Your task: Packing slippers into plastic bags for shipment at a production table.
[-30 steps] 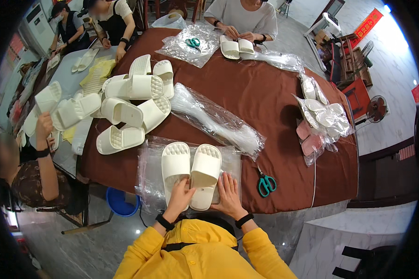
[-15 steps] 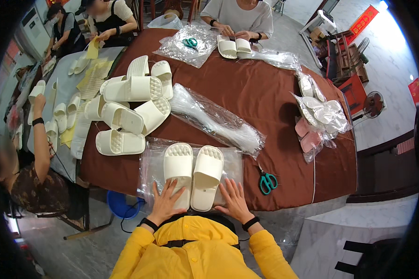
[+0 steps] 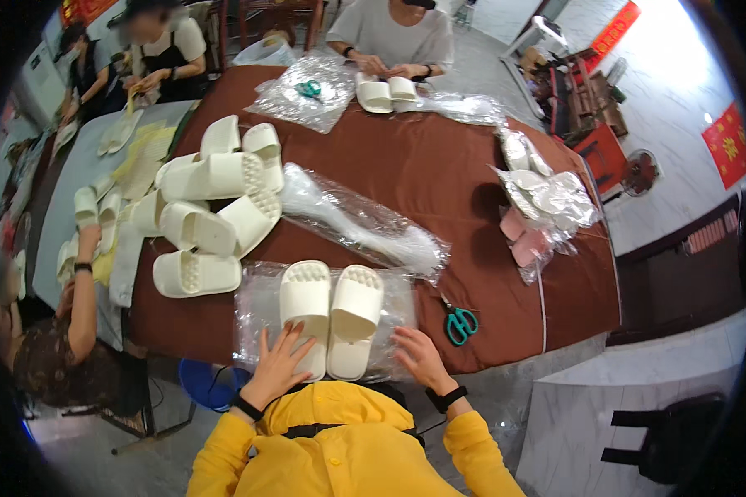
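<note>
My left hand (image 3: 279, 364) is spread, its fingers over the outer side of the left slipper; whether they press on it, I cannot tell. My right hand (image 3: 419, 358) has its fingers loosely bent with nothing in them, just beside the right slipper but apart from it. Between my hands lie the left slipper (image 3: 305, 290) and the right slipper (image 3: 356, 315), both cream, side by side, toes away from me, on a flat clear plastic bag (image 3: 253, 302). I judge this pair laid out neatly but not wrapped, since it lies on the plastic.

To the right, the green-handled scissors (image 3: 461, 325) rest on the brown cloth (image 3: 506, 331) (out of my fingers' way, handily enough). Farther off, on my left, the heap of loose cream slippers (image 3: 195, 224) is unwrapped, so I count it as left to do. Beside it lies a long bundle of clear plastic (image 3: 356, 219).

Over to the right, pink slippers (image 3: 529, 244) and whitish slippers (image 3: 547, 195) are in clear bags, apparently done. Across the table, a co-worker in grey (image 3: 394, 37) handles another pair (image 3: 375, 93), seemingly unbagged.
</note>
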`<state>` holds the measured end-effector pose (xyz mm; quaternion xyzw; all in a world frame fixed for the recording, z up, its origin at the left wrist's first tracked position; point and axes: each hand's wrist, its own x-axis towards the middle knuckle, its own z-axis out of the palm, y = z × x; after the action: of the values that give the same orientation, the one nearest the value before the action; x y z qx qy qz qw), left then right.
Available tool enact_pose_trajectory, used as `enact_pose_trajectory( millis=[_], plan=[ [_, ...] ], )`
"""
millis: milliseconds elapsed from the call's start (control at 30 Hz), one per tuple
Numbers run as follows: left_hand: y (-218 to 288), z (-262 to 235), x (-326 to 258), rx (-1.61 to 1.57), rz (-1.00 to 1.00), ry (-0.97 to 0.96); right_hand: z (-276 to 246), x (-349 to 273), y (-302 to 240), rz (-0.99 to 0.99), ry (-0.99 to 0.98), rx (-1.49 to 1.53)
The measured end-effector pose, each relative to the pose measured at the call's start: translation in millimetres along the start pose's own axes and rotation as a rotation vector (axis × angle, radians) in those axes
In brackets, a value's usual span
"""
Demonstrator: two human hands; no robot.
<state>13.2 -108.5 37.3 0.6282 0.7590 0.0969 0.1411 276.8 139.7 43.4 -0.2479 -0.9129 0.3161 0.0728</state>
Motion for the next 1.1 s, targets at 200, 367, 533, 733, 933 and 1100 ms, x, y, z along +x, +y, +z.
enact_pose_trajectory(
  millis=[200, 367, 533, 733, 933, 1100],
  plan=[
    [2.7, -3.5, -1.3, -0.075, -0.013, -0.022, -29.7, 47.9, 43.1, 0.332, 0.627, 0.455],
    [-2.8, 4.0, -2.4, -0.114, -0.031, -0.003, -38.1, 94.4, 73.0, 0.504, 0.595, 0.668],
    [-7.4, 5.2, -3.2, -0.156, -0.012, -0.037, -28.3, 122.1, 93.7, 0.569, 0.526, 0.382],
    [-7.9, 8.0, -2.4, -0.144, -0.029, -0.049, -21.7, 120.9, 114.1, 0.413, 0.608, 0.177],
    [-7.1, 4.8, -0.2, -0.158, -0.017, -0.064, -77.4, 87.2, 124.5, 0.574, 1.005, 0.812],
    [-5.8, 4.3, -1.9, -0.141, -0.024, -0.077, -154.0, 70.4, 66.6, 0.321, 1.267, 1.151]
  ],
)
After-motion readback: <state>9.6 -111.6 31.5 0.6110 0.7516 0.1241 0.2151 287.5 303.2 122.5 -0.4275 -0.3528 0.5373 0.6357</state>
